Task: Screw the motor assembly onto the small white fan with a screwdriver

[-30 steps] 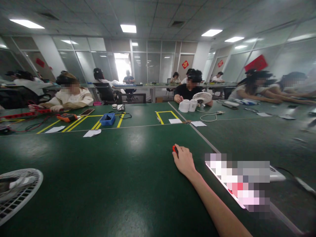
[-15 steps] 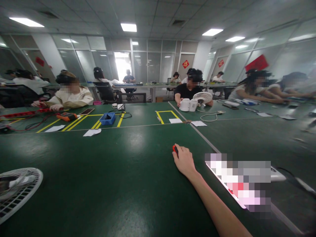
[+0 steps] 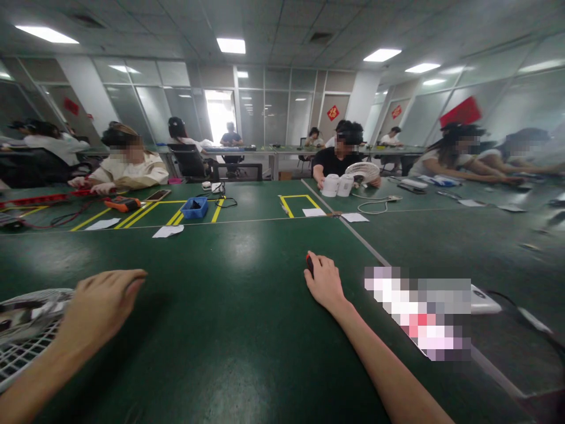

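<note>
Table (image 3: 229, 330) in green stretches wide before the person, its near middle bare between the two hands. A white fan grille (image 3: 17, 360) lies at the left edge, partly out of view, with a bundle of cable and parts (image 3: 46, 309) heaped on it; nothing there looks fitted together, so the work on it seems unfinished, perhaps scarcely begun, and no completed piece shows near the hands. How much is left cannot be told from this view. A bright slab (image 3: 399, 303), blurred out, lies to the right, near the right forearm. The left hand (image 3: 106, 297) is just beyond the grille's rim, palm down, fingers loosely curled; its underside is hidden, so whether it has anything is unclear. The right hand (image 3: 325, 282) rests on the table, fingers bent around a small red-and-black thing (image 3: 309, 263), which it appears to hold.
</note>
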A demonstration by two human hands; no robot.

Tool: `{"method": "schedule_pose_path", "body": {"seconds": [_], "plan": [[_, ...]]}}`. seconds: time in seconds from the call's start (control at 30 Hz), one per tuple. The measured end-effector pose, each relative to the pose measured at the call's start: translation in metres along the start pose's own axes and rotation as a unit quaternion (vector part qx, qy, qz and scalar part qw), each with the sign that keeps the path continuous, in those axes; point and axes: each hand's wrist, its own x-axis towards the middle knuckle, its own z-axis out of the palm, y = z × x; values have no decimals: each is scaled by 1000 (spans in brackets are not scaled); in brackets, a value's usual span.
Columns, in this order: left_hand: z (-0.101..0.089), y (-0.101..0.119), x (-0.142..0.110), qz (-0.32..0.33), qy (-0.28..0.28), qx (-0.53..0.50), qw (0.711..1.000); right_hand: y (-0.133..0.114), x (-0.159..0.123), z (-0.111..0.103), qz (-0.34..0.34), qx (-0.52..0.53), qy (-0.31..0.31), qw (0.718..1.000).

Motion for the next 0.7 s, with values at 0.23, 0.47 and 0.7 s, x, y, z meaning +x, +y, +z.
{"method": "schedule_pose_path", "body": {"seconds": [0.23, 0.47, 0.7], "plan": [[69, 138, 1, 149, -38, -145, 977, -2, -3, -1, -21, -7, 29, 999], [94, 208, 4, 182, -59, -180, 965, -3, -5, -4, -64, -9, 57, 996], [110, 233, 6, 173, -70, -173, 967, -8, -9, -9, -111, 6, 75, 991]]}}
